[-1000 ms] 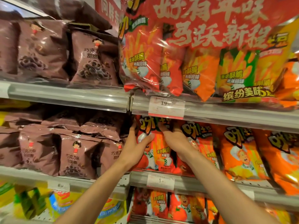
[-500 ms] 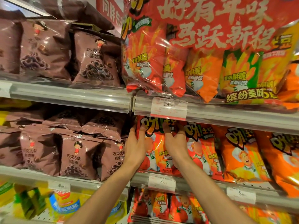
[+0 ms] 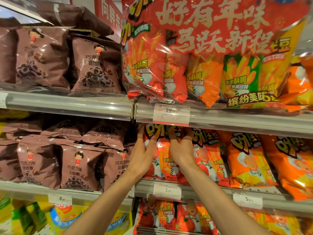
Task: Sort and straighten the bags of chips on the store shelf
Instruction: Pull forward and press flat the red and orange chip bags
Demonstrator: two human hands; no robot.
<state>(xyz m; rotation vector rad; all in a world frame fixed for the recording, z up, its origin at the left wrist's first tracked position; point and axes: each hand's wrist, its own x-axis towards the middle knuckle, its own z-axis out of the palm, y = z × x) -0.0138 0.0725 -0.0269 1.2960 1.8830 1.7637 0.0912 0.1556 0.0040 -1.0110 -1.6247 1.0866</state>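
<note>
Middle shelf, red chip bag (image 3: 163,155) standing upright at the far left end of its row, directly under the 19.90 price tag (image 3: 171,114). Left hand (image 3: 144,155) holds the bag's left edge, thumb across the front and fingers reaching behind; right hand (image 3: 180,151) holds the right side, fingers curled over the front near the top print. Bag top sits close under the upper shelf rail (image 3: 237,122), little headroom there. To the left, brown snack bags (image 3: 81,168) crowd just beside the left hand; to the right, a second red bag (image 3: 210,158) touches or overlaps the held one, then orange bags (image 3: 247,160). Bottom edge rests behind the lower rail (image 3: 203,192) with the 5.90 tag (image 3: 166,190). Against half a second ago: both hands have climbed slightly up the bag, thumbs nearer the top print, and the bag stands a touch straighter.
</note>
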